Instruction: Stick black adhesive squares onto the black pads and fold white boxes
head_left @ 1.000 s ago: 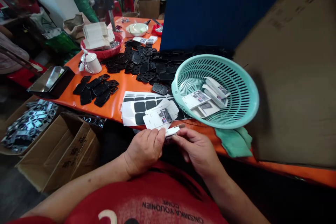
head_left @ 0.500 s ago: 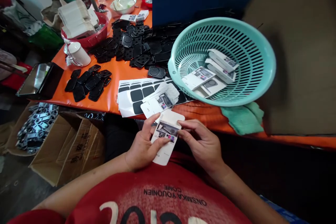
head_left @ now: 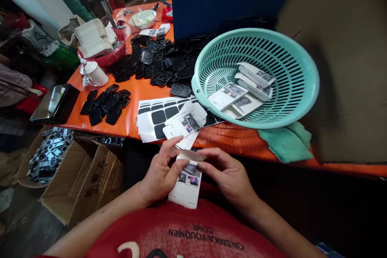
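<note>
My left hand (head_left: 160,175) and my right hand (head_left: 225,173) both grip a small white printed carton (head_left: 186,183) just below the front edge of the orange table (head_left: 136,88). The fingers of both hands pinch its top flap, which is folded over. Right above my hands, flat white cartons (head_left: 184,123) lie on sheets of black adhesive pads (head_left: 160,115). A teal plastic basket (head_left: 287,52) to the right holds several finished white cartons (head_left: 242,90).
Loose black perforated parts (head_left: 105,102) and a bigger heap (head_left: 160,62) cover the table. A white cup (head_left: 95,74), a red basket of white stacks (head_left: 99,44), a black tray (head_left: 54,100), a green cloth (head_left: 284,141) and cardboard boxes (head_left: 81,177) at the left floor surround me.
The carton has turned from edge-on to face-up in my hands and dropped lower towards my lap. Its top flap is now bent over. The camera has tilted down.
</note>
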Demonstrator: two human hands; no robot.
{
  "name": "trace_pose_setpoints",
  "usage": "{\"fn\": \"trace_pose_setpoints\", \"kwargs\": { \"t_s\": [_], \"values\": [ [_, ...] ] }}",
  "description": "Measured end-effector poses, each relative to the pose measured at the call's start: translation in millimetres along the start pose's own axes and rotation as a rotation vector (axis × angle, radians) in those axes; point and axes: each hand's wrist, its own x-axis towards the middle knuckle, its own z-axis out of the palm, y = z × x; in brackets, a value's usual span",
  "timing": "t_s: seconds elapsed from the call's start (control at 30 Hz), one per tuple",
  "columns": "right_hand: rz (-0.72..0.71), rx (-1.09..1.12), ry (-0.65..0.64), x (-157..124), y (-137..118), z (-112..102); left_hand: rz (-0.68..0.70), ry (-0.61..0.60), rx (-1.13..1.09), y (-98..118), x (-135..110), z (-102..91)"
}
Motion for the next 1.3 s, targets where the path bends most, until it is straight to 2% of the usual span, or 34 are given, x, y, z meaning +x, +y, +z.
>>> {"fn": "trace_pose_setpoints", "kwargs": {
  "t_s": [0.07, 0.13, 0.23, 0.33, 0.43, 0.57, 0.7, 0.83, 0.93, 1.07, 1.17, 1.23, 1.3],
  "values": [
    [-0.135, -0.088, -0.062, -1.4, -2.7, -2.5, -0.028, 0.002, 0.050, 2.6, -1.8, -2.3],
    [-0.156, -0.101, -0.107, -2.2, -6.5, -3.0, -0.044, 0.011, 0.108, 7.5, -2.5, -5.1],
    [0.057, -0.036, -0.064, 0.9, -14.6, -0.5, -0.116, 0.005, 0.094, 19.4, 0.7, -7.9],
    [0.270, 0.033, -0.079, 8.1, -25.2, 1.2, -0.216, -0.013, 0.013, 33.7, 8.5, -9.1],
    [0.324, 0.018, -0.104, 14.0, -35.3, 0.0, -0.304, -0.037, -0.075, 44.6, 15.7, -10.2],
    [0.118, -0.122, -0.106, 13.2, -40.2, -1.7, -0.262, -0.040, -0.085, 46.0, 17.3, -12.9],
    [-0.095, -0.222, -0.081, 6.6, -33.6, -2.4, -0.181, -0.048, -0.021, 34.4, 13.1, -16.2],
    [-0.290, -0.276, -0.093, 2.2, -23.2, -4.9, 0.102, -0.076, 0.087, 18.3, 7.2, -19.7],
    [-0.340, -0.273, -0.156, -1.7, -14.5, -4.2, 0.215, -0.095, 0.088, 8.4, 1.3, -20.8],
    [-0.306, -0.274, -0.199, -8.0, -4.6, 2.4, 0.174, -0.106, 0.059, 4.5, -3.3, -20.0],
    [-0.219, -0.294, -0.067, -1.5, -8.5, -0.7, 0.139, -0.034, 0.107, 6.5, 5.7, -22.2],
    [-0.179, -0.274, 0.113, 12.5, -20.7, -14.3, 0.124, 0.109, 0.224, 7.0, 20.3, -25.8],
    [-0.217, -0.251, 0.319, 31.3, -39.1, -37.8, 0.160, 0.222, 0.446, 5.2, 39.5, -29.1]
  ]
}}
